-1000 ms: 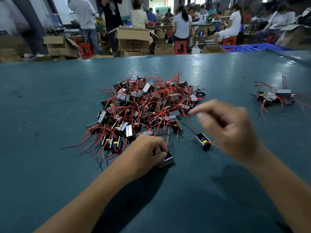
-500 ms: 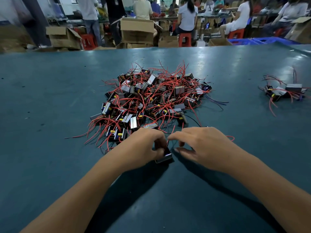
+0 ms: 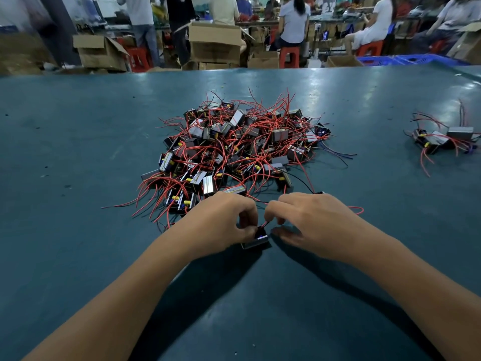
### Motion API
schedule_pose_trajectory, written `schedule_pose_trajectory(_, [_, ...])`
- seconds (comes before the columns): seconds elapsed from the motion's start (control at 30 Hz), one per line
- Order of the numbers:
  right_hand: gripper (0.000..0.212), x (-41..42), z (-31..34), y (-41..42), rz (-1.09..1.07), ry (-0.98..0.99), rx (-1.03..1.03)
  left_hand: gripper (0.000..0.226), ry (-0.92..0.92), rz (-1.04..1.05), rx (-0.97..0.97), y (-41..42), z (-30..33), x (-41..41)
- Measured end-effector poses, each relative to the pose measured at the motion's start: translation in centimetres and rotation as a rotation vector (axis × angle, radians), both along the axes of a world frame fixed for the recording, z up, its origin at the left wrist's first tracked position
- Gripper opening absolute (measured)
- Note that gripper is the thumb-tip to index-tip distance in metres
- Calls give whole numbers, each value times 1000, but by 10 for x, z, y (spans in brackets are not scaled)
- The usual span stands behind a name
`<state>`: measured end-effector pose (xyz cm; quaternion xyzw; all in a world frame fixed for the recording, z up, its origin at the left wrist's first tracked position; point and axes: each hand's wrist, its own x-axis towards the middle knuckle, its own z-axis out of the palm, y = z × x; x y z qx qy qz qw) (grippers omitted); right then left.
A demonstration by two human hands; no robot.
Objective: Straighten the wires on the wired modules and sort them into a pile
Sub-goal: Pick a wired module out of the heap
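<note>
Teal table (image 3: 78,256) right under me, my left hand (image 3: 221,222) curled tight around one module (image 3: 256,239) sitting on it while my right hand (image 3: 309,220) pinches its red wire (image 3: 266,224), tangled pile (image 3: 234,152) just beyond, small sorted pile (image 3: 442,139) far right, cardboard boxes (image 3: 216,43) and seated workers behind.

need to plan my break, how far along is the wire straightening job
Early days. Done: only a small pile of a few modules at the far right of the table. In hand: the left hand holds one module while the right hand pinches its red wire. Left: the big tangled heap in the middle, dozens of modules.
</note>
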<state>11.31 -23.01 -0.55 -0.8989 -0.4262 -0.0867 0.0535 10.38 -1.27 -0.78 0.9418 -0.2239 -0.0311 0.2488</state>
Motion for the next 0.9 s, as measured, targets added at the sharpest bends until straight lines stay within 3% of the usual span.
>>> schedule_pose_trajectory(0.2, [11,0,6,2,-6,-36,-16,5,0,-13,11,0,1,0])
schedule_pose_trajectory(0.5, [12,4,7,-9,-78,44,-44,9,-80,43,5,0,-2,2])
schedule_pose_trajectory(0.7, [15,12,9,-23,-106,117,-55,12,-21,-6,-83,6,3,1])
schedule_pose_trajectory(0.9, [18,14,9,-25,-109,145,-34,17,13,0,-49,0,1,1])
